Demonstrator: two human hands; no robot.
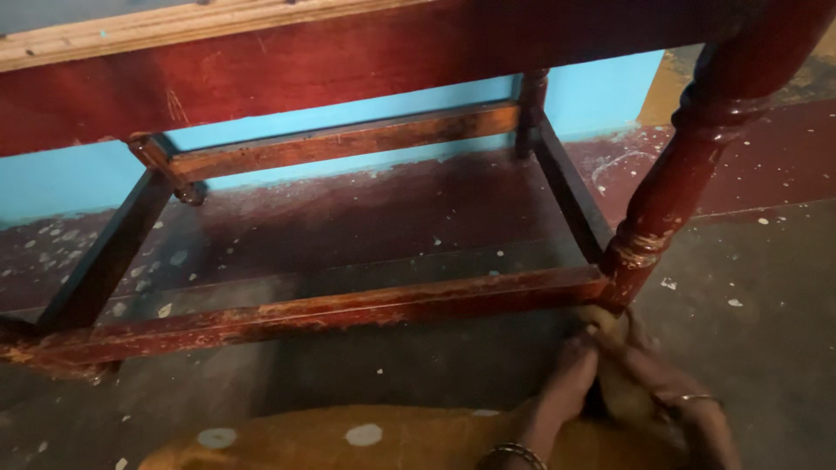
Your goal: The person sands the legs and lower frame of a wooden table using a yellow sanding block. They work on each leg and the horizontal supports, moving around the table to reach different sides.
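Where light fades, hands [623, 374] seemingly press cloth [614, 326].

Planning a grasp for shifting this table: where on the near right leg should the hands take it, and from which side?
Probably the leg along its plain tapered stretch, between the bulge up top and the ringed collar low down. Those ridges would likely stop a grip from sliding. Come from the right, open-floor side: the front rail and side rail join it on the left and behind. Both hands sit together at its foot.

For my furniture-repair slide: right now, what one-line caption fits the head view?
Two hands press a yellowish cloth against the foot of a red wooden table's turned leg.
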